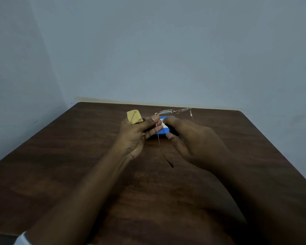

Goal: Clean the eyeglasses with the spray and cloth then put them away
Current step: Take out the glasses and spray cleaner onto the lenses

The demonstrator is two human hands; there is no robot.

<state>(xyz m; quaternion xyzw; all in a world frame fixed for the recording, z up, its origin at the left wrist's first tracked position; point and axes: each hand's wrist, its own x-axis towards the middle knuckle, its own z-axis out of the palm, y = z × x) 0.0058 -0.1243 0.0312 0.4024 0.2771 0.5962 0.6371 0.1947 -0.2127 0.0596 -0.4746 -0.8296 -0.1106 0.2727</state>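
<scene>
Glasses (172, 111) held above the blue case (159, 134) on the table (78, 156). Left hand (140, 131) pinches one thin arm near the hinge, yellow cloth (134, 116) bunched in the same fist. Right hand (189, 140) curls around something dark; cannot tell what. Frame looks light, bendy, fragile: hold by the rim, off the lenses.

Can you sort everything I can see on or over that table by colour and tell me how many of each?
Yellow: 1, the cloth bunched in the left hand
Gold: 1, the eyeglasses pinched by the same hand
Blue: 1, the case lying on the table
Dark: 1, an object under the right hand, too hidden to name
Total: 4
</scene>
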